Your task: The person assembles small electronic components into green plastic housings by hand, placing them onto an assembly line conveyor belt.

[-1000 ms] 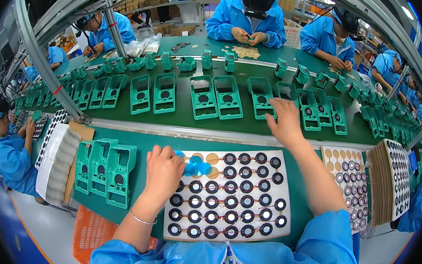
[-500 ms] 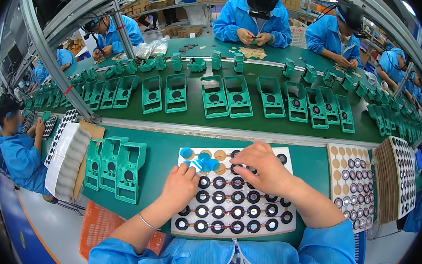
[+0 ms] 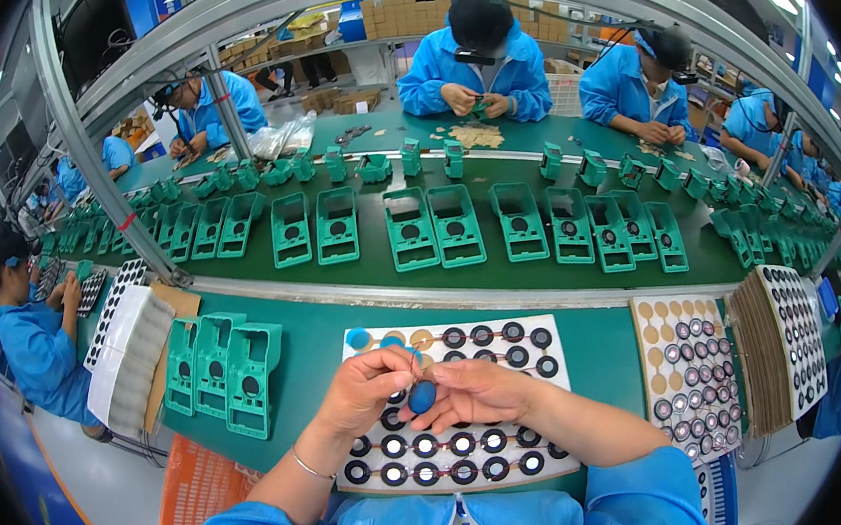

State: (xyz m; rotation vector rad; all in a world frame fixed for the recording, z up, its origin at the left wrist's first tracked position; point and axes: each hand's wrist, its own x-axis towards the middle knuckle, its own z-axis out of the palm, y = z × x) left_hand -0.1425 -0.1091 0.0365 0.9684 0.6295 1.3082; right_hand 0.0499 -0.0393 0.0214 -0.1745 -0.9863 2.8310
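A round, dark disc-shaped part with a blue face (image 3: 422,397), perhaps a small speaker, rests in the fingers of my right hand (image 3: 479,393). My left hand (image 3: 368,386) is closed in a pinch just above it, fingertips meeting those of the right. Something thin and bluish shows at the pinch, too small to name. Both hands are over a white tray (image 3: 375,336) holding rows of round black speakers (image 3: 465,443). At the tray's far left lie a blue disc (image 3: 359,339) and another, partly visible blue disc (image 3: 392,341).
Several green plastic housings (image 3: 251,373) stand to my left beside a white stack (image 3: 137,338). On the right are another speaker tray (image 3: 641,332) and stacked trays (image 3: 767,363). Beyond a metal rail (image 3: 358,295), green housings line a belt. Co-workers (image 3: 478,68) sit opposite.
Both hands have come nearer to me and together; the right now holds the blue-faced disc. The cluster of blue discs at the tray's far left looks smaller. My view has shifted slightly.
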